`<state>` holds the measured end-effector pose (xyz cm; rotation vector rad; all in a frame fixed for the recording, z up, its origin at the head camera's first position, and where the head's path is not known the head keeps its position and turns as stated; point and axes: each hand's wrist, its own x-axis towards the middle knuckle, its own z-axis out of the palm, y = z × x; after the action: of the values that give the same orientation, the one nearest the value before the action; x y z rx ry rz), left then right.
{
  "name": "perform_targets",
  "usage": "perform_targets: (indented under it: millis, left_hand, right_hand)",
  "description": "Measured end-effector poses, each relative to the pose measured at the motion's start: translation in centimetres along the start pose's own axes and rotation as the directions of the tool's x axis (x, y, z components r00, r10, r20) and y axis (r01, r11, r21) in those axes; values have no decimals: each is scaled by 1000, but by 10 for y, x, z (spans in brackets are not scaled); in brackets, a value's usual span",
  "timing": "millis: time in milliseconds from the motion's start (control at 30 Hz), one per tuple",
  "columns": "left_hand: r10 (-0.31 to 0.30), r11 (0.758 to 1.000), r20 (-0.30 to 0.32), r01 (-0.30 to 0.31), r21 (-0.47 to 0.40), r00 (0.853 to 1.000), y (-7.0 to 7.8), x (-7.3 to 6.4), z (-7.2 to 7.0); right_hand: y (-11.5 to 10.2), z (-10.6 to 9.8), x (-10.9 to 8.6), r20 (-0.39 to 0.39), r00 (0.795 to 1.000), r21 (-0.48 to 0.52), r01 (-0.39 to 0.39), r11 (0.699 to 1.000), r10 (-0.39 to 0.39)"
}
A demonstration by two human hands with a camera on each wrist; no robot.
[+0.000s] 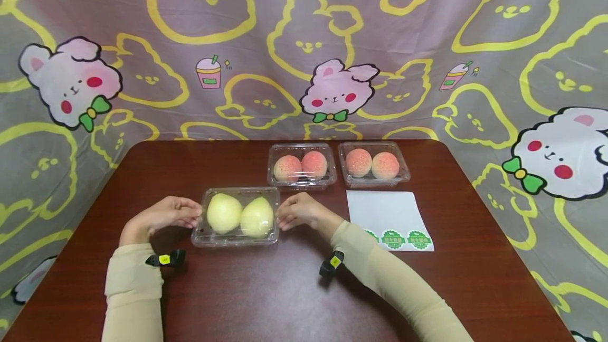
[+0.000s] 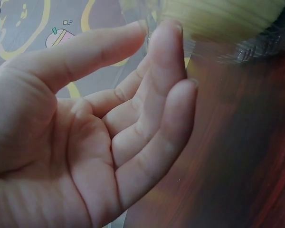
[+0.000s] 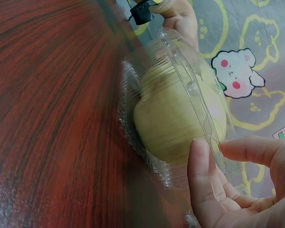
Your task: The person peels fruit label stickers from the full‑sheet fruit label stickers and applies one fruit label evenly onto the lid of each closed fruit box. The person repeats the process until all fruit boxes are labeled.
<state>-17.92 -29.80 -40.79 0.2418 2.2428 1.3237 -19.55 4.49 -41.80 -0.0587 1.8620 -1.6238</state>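
A clear plastic clamshell box point(image 1: 237, 241) with two pale yellow, pear-like fruits point(image 1: 224, 214) inside is held level between both hands, near the middle-left of the table. My left hand point(image 1: 166, 215) pinches its left rim between thumb and fingertips; the left wrist view shows the thumb point(image 2: 99, 50) and a finger meeting at the box edge. On the opposite end, my right hand point(image 1: 303, 211) pinches the rim. In the right wrist view the thumb point(image 3: 200, 166) and forefinger lie on either side of the protruding lip.
Two more clear boxes, each with two pink peach-like fruits, stand at the back: a middle one point(image 1: 302, 181) and a right one point(image 1: 375, 179). In front of the right one lies a white sheet point(image 1: 385, 210) with green round stickers point(image 1: 393, 239). A patterned curtain point(image 1: 256, 62) encloses the table.
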Motion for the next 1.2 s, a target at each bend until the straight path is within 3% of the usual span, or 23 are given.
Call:
perform_targets:
  millis: [933, 1200]
  left_hand:
    - [23, 999, 44, -24, 24, 999, 13, 10, 15]
    - [0, 1000, 47, -1, 23, 999, 14, 12, 19]
  right_hand:
    - [0, -23, -9, -1, 1000, -50, -7, 999, 7]
    - [1, -26, -11, 12, 1000, -56, -13, 998, 14]
